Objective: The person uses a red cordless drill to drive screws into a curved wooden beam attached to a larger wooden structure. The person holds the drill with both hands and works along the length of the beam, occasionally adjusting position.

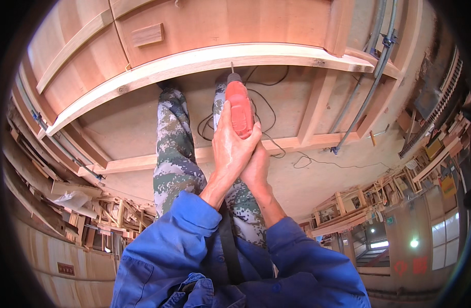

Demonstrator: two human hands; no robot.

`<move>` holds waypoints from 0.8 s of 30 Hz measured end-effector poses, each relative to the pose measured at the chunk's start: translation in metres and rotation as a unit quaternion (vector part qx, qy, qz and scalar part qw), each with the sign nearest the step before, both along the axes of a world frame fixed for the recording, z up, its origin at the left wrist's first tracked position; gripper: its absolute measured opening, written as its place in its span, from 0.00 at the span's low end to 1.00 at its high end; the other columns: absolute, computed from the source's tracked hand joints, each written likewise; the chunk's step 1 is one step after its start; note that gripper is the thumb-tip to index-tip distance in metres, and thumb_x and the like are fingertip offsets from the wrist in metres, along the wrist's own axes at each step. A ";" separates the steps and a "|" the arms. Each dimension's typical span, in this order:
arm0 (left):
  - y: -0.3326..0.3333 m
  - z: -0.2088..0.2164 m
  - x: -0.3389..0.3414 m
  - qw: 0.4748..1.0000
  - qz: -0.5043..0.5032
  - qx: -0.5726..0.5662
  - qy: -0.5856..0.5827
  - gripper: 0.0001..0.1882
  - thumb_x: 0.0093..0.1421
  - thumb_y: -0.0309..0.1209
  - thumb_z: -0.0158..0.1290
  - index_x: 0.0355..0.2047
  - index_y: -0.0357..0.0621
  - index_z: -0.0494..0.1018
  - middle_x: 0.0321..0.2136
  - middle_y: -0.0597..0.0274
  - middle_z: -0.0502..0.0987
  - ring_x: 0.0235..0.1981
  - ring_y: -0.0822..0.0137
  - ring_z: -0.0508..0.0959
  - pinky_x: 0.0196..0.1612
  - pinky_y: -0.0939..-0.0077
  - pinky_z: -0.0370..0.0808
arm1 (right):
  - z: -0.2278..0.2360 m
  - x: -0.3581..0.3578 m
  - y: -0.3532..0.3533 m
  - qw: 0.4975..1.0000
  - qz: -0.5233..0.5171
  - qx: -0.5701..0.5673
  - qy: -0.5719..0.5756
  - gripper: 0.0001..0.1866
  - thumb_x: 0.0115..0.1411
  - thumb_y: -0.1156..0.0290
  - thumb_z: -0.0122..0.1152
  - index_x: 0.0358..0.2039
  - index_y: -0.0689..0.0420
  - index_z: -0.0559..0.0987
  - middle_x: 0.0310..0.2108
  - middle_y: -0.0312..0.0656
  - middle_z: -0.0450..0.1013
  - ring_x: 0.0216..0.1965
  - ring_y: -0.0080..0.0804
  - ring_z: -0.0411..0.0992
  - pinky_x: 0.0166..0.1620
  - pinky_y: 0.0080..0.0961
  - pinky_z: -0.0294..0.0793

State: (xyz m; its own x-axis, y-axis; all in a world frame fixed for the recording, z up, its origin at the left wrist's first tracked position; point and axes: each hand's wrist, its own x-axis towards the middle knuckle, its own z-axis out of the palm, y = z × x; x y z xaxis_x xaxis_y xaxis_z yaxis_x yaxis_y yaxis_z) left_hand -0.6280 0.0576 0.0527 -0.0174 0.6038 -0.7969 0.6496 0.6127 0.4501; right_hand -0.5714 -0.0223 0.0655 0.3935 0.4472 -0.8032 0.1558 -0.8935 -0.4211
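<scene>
Both my hands are wrapped round a red power drill (239, 105) with a dark chuck. My left hand (229, 149) lies along its left side and rear, fingers closed. Below and to the right, my right hand (257, 163) is closed about it too, and its grip is mostly hidden by the hands. The thin bit points away from me, its tip at the near edge of a long pale wooden rail (194, 56). Whether the bit has entered the wood I cannot tell. Beyond the rail lies a wooden panel (220, 25).
A small wood block (147, 35) rests on the panel. Metal bar clamps (366, 92) span the frame at right and left. A black cord (270, 110) loops on the floor near my camouflage-clad legs. A lower wooden rail (317, 139) crosses behind them. Stacked timber (358, 205) lines the surroundings.
</scene>
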 end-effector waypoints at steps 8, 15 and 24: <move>0.044 0.012 0.011 0.997 0.033 -0.069 -0.008 0.50 0.56 0.46 0.66 0.71 0.27 0.60 0.50 0.32 0.81 0.51 0.46 0.85 0.55 0.60 0.80 | 0.012 0.018 0.039 0.997 0.059 -0.040 -0.015 0.32 0.55 0.65 0.74 0.59 0.57 0.76 0.36 0.52 0.83 0.40 0.55 0.82 0.42 0.45 0.79; 0.028 0.002 0.010 0.998 0.046 -0.036 0.011 0.48 0.56 0.47 0.66 0.69 0.30 0.63 0.46 0.35 0.83 0.47 0.48 0.86 0.52 0.60 0.81 | 0.012 0.026 0.041 0.991 0.109 -0.069 -0.036 0.34 0.53 0.62 0.74 0.61 0.54 0.75 0.36 0.56 0.82 0.40 0.60 0.81 0.44 0.49 0.78; 0.041 0.005 0.012 0.984 0.152 -0.095 -0.024 0.39 0.58 0.43 0.66 0.65 0.35 0.69 0.47 0.44 0.84 0.45 0.59 0.86 0.48 0.65 0.82 | 0.018 0.038 0.067 0.979 0.181 -0.086 -0.043 0.30 0.58 0.62 0.68 0.62 0.51 0.77 0.38 0.58 0.82 0.41 0.62 0.80 0.45 0.53 0.78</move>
State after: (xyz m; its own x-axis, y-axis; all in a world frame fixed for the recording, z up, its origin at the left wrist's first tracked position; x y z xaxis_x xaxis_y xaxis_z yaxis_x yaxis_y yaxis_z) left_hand -0.6164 0.0982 0.0578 -0.1330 0.4168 -0.8992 0.4045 0.8511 0.3346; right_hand -0.5332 0.0443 0.0831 0.3043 0.4311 -0.8494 0.5033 -0.8299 -0.2409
